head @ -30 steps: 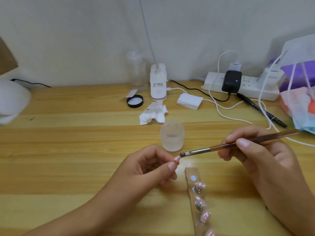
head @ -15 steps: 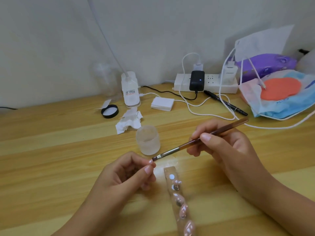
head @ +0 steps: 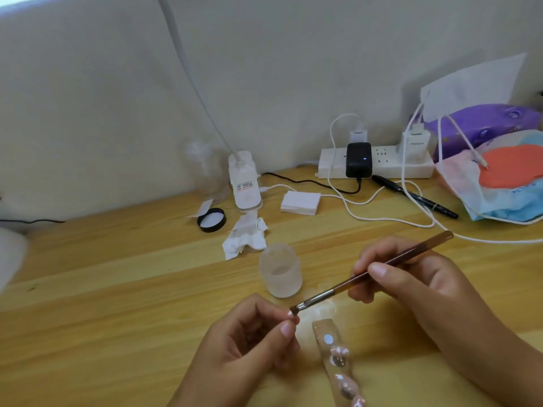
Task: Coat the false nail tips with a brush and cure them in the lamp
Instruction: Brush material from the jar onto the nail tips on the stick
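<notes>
- Over the last second the brush has been kept where it was: its bristles are seen against the false nail tip, much as before, and only the view has been swung towards the right end of the table
- The nail tip is pinched between thumb and forefinger of the left hand, above the near middle of the table; very little of it is shown
- The brush handle is gripped pen-fashion by the right hand, with the fingers curled round it
- Coating of this tip is judged to be under way, and curing not yet begun
- The strip carrying further tips is laid just beside the left hand and runs to the near edge; whether those are coated cannot be told
- A frosted jar is stood just behind the brush head, close enough to be knocked by a long stroke
- Open wood is left towards the left edge, where a blurred white shape, possibly the lamp, is cut off
- The back right corner is crowded by a power strip, a pen and bags; a white cable is run close behind the right hand
</notes>
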The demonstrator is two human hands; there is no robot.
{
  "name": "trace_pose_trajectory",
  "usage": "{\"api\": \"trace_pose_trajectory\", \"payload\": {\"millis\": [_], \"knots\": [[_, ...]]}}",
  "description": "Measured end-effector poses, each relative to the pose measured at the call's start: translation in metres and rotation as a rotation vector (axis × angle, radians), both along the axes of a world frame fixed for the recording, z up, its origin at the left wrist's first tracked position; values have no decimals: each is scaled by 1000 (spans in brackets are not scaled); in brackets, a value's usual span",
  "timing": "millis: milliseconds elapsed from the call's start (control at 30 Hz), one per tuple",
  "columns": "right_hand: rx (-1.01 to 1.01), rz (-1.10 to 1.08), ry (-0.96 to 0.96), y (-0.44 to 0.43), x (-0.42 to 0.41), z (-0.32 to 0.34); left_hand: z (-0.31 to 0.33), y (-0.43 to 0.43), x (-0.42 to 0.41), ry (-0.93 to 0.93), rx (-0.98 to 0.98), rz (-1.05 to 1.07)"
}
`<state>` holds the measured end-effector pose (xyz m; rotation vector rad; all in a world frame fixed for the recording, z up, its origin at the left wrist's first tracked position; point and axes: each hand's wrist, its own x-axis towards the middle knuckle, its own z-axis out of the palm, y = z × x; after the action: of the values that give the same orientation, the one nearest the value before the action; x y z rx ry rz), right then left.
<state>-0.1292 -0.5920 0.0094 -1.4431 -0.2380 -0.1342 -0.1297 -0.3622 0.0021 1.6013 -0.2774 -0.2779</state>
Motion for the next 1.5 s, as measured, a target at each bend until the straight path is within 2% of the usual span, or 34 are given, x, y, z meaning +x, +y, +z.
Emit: {"api": "trace_pose_trajectory", "payload": {"millis": [133,300,533,667,933,1200,1500], "knots": [[35,-64,-12,-1,1,0,-1,0,0,-14,8,-17],[-19,12,-7,-1,-2,2,-1,-1,0,-19,-9,-17],[39,-149,8,-4,3,4,4,-4,-9,-80,-7,3],[59,-163,8,-4,3,6,14,-8,-11,-124,33,36],[119,-156,36,-7,5,5,12,-22,-7,-128,267,83],[156,-153,52,-6,8,3,7,-26,-2,-295,400,2],[166,-162,79,-8,9,1,3,-22,1,-306,399,4]]}}
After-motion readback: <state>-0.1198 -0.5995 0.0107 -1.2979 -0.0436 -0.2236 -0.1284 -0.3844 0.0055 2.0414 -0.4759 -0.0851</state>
